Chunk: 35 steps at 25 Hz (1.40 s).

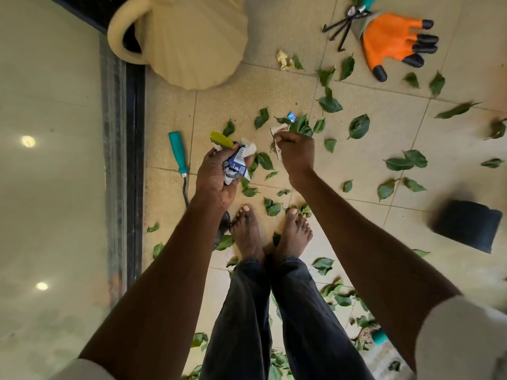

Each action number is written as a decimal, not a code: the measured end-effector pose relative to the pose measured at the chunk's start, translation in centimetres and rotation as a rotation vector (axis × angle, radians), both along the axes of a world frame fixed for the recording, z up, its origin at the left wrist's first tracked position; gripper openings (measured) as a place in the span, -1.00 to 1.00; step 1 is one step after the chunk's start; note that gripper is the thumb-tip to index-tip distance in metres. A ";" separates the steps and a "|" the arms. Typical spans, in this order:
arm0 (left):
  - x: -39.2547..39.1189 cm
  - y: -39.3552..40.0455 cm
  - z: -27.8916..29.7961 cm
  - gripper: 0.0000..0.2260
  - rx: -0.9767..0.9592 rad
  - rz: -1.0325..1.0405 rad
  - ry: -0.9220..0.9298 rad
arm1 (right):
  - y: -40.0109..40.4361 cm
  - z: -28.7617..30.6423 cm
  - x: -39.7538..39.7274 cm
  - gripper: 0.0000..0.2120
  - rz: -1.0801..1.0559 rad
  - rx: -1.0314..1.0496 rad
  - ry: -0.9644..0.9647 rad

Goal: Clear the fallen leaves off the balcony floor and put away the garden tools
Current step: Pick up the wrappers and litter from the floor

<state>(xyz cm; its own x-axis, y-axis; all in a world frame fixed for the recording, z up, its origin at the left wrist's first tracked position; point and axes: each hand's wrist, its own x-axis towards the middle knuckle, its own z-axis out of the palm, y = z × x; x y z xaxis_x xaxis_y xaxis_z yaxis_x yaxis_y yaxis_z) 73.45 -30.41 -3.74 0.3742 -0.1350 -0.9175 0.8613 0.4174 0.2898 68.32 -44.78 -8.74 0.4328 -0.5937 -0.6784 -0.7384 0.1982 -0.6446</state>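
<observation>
Two feet (270,231): bare, we stand on the tiled floor (378,127) among green leaves (358,127).
Left hand (216,176): we clutch crumpled wrappers (237,167).
Right hand (297,152): we pinch a pale scrap (278,130).
Teal-handled tool (178,157): lying left.
Orange garden glove (395,43): farthest, beside a hand rake (343,26).

open tile (225,105) ahead | urn (189,37) blocks far-left | glass door (55,160) bars left | black pot (466,226) right
</observation>
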 end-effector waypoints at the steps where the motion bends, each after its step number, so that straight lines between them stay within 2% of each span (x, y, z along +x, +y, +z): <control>1: -0.1 -0.8 0.3 -0.91 -0.028 -0.011 0.014 | -0.5 1.0 -0.1 -0.81 -0.136 0.102 -0.022; 4: -0.6 -3.1 0.8 -0.88 -0.101 -0.062 0.059 | -1.6 3.0 -0.7 -0.79 -0.235 0.251 -0.071; 8: -1.3 -5.2 1.4 -0.92 -0.097 -0.173 0.068 | -1.3 5.2 -0.8 -0.84 -0.103 0.306 -0.092; 11: -2.0 -5.1 1.1 -0.91 -0.077 -0.146 0.053 | -1.9 5.2 -0.3 -0.81 0.163 0.257 -0.002; 13: -1.9 -4.6 0.4 -0.89 0.034 -0.155 0.020 | -3.5 4.6 0.0 -0.80 0.423 0.446 0.003; 15: -1.0 -4.0 -0.1 -0.89 0.072 -0.097 0.001 | -5.4 3.8 0.4 -0.81 0.413 0.639 -0.066; 16: -0.3 -3.8 -0.3 -0.89 0.063 -0.044 -0.004 | -6.3 2.9 0.6 -0.76 0.367 0.584 -0.059; 17: 0.4 -3.7 -0.6 -0.89 0.055 0.000 -0.003 | -6.9 1.7 0.7 -0.66 0.387 0.382 0.015; 19: 1.6 -3.7 -1.2 -0.85 0.055 0.022 -0.006 | -7.6 -1.0 0.3 -0.40 0.674 -0.117 0.272; 20: 1.9 -4.0 -1.4 -0.83 0.051 0.000 -0.015 | -7.7 -2.2 -0.1 -0.30 0.830 -0.213 0.344; 22: 2.1 -4.6 -1.5 -0.86 0.037 -0.047 -0.035 | -6.9 -3.9 -1.5 -0.21 1.031 -0.225 0.404; 24: 2.1 -5.2 -1.5 -0.91 0.046 -0.067 -0.040 | -5.8 -4.3 -3.0 -0.30 1.063 -0.276 0.386; 27: 1.9 -5.7 -1.7 -0.91 0.068 -0.072 -0.020 | -4.2 -4.4 -4.4 -0.58 0.879 -0.416 0.288; 30: 1.8 -6.2 -2.0 -0.89 0.088 -0.086 -0.002 | -4.5 -5.0 -3.2 -0.76 0.738 -0.533 0.200; 32: 1.9 -6.4 -2.1 -0.89 0.084 -0.096 -0.005 | -5.4 -5.6 -1.2 -0.81 0.716 -0.519 0.205; 35: 2.2 -6.2 -2.5 -0.86 0.073 -0.117 -0.003 | -6.1 -6.8 1.3 -0.73 0.674 -0.479 0.266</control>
